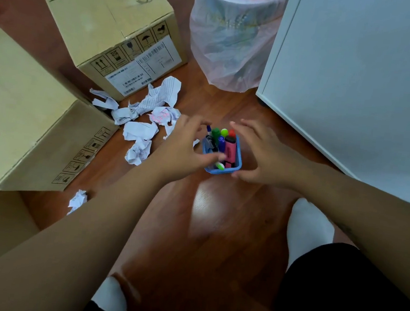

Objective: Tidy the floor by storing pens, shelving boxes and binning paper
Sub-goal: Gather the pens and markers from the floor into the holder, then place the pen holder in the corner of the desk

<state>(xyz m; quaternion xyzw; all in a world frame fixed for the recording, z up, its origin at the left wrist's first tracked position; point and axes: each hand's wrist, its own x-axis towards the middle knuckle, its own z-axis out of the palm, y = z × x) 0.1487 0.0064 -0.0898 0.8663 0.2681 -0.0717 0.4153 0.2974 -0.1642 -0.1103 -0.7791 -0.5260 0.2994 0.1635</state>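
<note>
Cardboard boxes [27, 118] and a lined bin [225, 39] stand on the floor [215, 244], with crumpled paper [142, 119] beside the boxes. The left hand [183, 150], fingers loose and holding nothing, and the right hand [261, 155], cupped with its grip indeterminate, flank the blue holder [224, 169] containing the pens [221, 142].

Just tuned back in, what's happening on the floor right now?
A person reaches down with both hands to a blue pen holder on the wooden floor, already packed with markers. The left hand hovers open at its left side, thumb over the markers. The right hand curves round its right side, though whether it grips is unclear. Crumpled paper lies loose beside the cardboard boxes, not yet in the lined bin behind.
</note>
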